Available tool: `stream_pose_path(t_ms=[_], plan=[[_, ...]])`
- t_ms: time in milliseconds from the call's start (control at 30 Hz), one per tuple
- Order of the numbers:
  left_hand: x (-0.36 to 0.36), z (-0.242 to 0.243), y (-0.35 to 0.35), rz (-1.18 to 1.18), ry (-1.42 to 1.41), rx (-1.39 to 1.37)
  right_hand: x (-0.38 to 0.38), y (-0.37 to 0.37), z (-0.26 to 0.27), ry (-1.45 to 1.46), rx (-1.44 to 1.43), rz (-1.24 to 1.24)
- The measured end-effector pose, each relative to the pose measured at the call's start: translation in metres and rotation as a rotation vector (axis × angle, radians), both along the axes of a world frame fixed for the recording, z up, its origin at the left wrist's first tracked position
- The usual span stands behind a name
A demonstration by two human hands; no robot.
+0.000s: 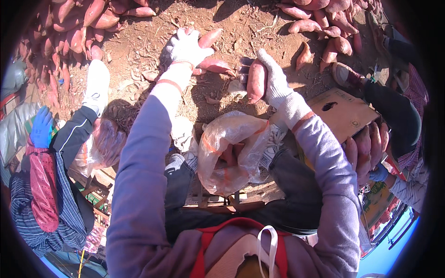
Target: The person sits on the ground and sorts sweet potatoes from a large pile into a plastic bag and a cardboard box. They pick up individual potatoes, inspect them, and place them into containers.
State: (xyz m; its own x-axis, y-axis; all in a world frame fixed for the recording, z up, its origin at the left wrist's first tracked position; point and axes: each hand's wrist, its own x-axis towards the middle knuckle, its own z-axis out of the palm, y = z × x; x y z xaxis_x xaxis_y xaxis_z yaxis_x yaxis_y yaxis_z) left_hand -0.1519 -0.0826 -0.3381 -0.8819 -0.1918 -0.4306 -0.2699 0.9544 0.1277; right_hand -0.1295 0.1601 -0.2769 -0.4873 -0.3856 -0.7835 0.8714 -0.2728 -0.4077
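Note:
My right hand (276, 80), in a white knit glove, is wrapped around a reddish sweet potato (257, 81), its thumb along one side and its shaded fingers behind. Ahead, my left hand (186, 48), gloved too, reaches down to the soil with fingers and thumb spread. A bit of reddish skin shows past its fingertips; what lies beneath the palm is hidden. Two sweet potatoes, one pointed (210, 38) and one longer (217, 66), lie beside that thumb. Between my shoes stands a clear plastic bag (229, 153) with its rim rolled down and sweet potatoes inside.
Sweet potato heaps rise at upper left (73, 31) and upper right (323, 21). A cardboard box (339, 109) and more sweet potatoes (365, 146) are at right. At left, another person's blue glove (41, 128) and white shoe (95, 83) flank a filled bag (104, 146).

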Motion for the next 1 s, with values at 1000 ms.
stream_pose_path(t_ms=[1000], plan=[[-0.015,0.08,-0.024,-0.008,-0.313,1.183,-0.022,0.009,0.006,-0.019,-0.243,0.019]])
